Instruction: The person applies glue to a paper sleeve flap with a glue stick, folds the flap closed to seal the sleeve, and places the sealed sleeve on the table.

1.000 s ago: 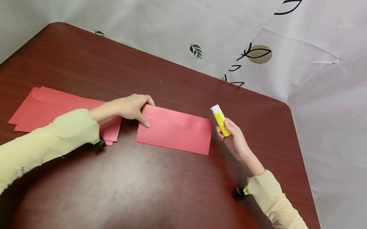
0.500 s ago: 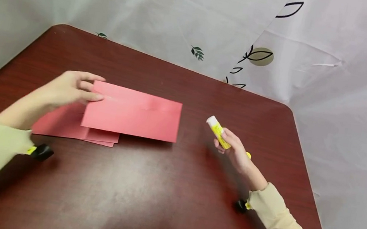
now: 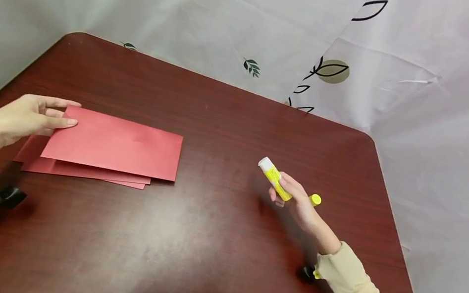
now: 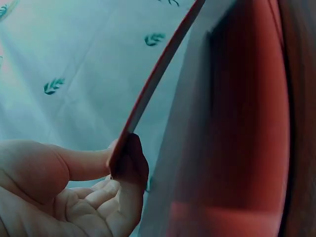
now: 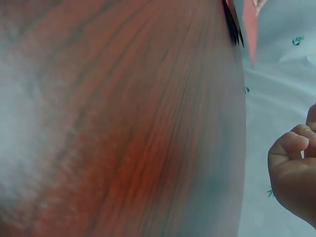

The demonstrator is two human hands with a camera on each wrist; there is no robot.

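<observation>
My left hand [image 3: 24, 119] pinches the left edge of a red envelope [image 3: 118, 142] between thumb and fingers. In the left wrist view the envelope [image 4: 155, 74] is seen edge-on, tilted and raised over other red paper [image 4: 237, 123]. Beneath it, a small stack of red envelopes [image 3: 78, 172] lies on the table, mostly covered. My right hand [image 3: 297, 198] grips a yellow glue stick [image 3: 277, 180] with a white end tilted up to the left. A yellow cap [image 3: 315, 199] shows just behind that hand. The right wrist view shows my right hand [image 5: 296, 168] curled, the glue stick out of sight.
The dark reddish-brown table [image 3: 185, 240] has rounded far corners. Behind it and along both sides hangs a pale curtain [image 3: 198, 16] with leaf prints. Black wrist devices sit under the left cuff [image 3: 9, 196] and right cuff [image 3: 307, 274].
My left hand has carried the red envelope from mid-table leftwards, over the stack. The right hand with the glue stick has shifted slightly nearer, and the yellow cap has come into view.
</observation>
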